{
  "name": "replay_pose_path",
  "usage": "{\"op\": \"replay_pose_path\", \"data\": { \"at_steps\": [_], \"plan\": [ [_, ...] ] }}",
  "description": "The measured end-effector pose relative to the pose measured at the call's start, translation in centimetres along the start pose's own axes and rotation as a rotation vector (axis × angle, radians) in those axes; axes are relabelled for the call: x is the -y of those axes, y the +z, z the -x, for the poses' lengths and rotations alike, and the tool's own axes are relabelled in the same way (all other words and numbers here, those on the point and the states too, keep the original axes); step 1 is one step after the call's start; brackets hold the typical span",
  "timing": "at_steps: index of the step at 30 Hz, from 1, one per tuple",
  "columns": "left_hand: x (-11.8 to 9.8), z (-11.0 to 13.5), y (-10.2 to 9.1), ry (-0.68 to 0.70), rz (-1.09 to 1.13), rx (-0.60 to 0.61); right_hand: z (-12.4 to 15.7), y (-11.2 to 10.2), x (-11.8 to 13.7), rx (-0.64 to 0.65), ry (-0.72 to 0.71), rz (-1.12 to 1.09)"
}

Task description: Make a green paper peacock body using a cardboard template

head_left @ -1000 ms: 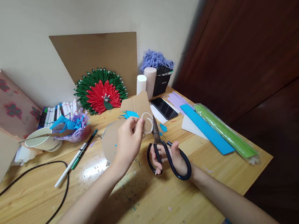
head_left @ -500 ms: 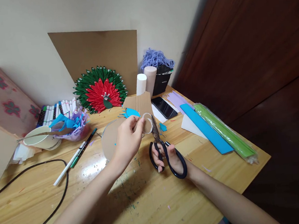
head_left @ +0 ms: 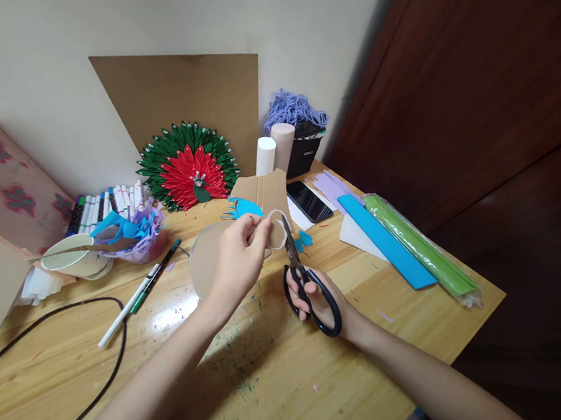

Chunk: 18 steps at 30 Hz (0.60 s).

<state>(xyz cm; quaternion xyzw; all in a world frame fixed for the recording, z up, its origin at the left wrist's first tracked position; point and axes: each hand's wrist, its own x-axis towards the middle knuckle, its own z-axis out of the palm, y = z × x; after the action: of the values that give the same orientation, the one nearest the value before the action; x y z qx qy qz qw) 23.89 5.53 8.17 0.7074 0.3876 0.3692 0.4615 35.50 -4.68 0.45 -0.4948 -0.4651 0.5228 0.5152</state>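
My left hand (head_left: 239, 251) pinches a small round piece with a pale rim (head_left: 276, 229) between thumb and fingers. Its middle looks the brown of the cardboard around it, so I cannot tell whether it is a disc or a ring. Black-handled scissors (head_left: 293, 255) are gripped in my right hand (head_left: 320, 299), with fingers through the loops. Their blades point up along the right edge of the round piece. Under my left hand lies a larger cardboard disc (head_left: 203, 265). Just behind the fingers are a fringed blue paper piece (head_left: 245, 207) and a cut cardboard shape (head_left: 261, 190).
Blue scraps (head_left: 304, 239) lie beside the blades. Farther right are a phone (head_left: 310, 201), a blue strip (head_left: 389, 242) and a green wrapped pack (head_left: 419, 245). Leftward sit markers (head_left: 148, 287), a white cup (head_left: 72, 258), a bowl of scraps (head_left: 133, 242) and a black cable (head_left: 124, 346).
The scissors' handles have drawn closer together, and the blades have closed somewhat at the round piece's edge. My left hand has barely moved and keeps its pinch.
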Motion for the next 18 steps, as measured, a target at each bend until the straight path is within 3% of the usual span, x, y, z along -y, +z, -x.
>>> {"op": "replay_pose_path", "data": {
  "at_steps": [7,12,14,18],
  "plan": [
    [0.4,-0.2,-0.4,0.022,0.025,0.046,-0.1,0.0,-0.3,0.025,-0.079,0.085],
    [1.1,-0.9,-0.6,0.002,0.257,-0.087,-0.2,0.3,-0.7,0.041,-0.114,0.038],
    [1.4,-1.1,-0.5,-0.027,0.362,-0.097,-0.6,0.4,-0.6,-0.087,-0.133,-0.017],
    [1.8,-0.9,0.1,-0.048,0.404,-0.051,-1.6,-0.4,0.7,-0.503,-0.211,0.097]
  ]
}}
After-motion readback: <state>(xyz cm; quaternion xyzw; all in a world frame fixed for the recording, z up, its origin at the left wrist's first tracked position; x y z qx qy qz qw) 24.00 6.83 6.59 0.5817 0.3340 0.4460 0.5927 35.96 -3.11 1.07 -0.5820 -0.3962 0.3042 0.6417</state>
